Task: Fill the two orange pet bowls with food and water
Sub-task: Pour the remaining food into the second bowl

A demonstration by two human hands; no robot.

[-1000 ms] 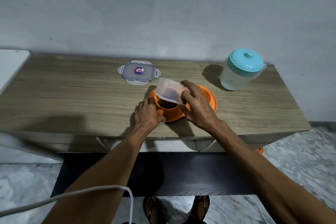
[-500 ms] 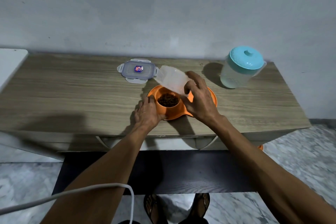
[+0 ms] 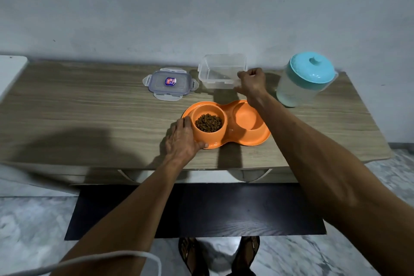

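Note:
An orange double pet bowl (image 3: 228,127) sits near the table's front edge. Its left bowl holds brown kibble (image 3: 208,122); its right bowl (image 3: 246,119) is bare inside. My left hand (image 3: 182,139) grips the left end of the orange dish. My right hand (image 3: 252,84) holds the right rim of a clear plastic container (image 3: 220,71), which stands upright and looks empty on the table behind the bowls. A frosted jug with a turquoise lid (image 3: 305,79) stands to the right of that hand.
The container's clear lid (image 3: 170,83) lies flat to the left of the container. The wooden table (image 3: 78,114) backs onto a grey wall. A white surface (image 3: 10,71) adjoins at far left. A white cable (image 3: 112,257) crosses my left forearm.
My right hand has tipped the container upright and carried it from above the left bowl back to the table behind the dish. The left hand has stayed on the dish.

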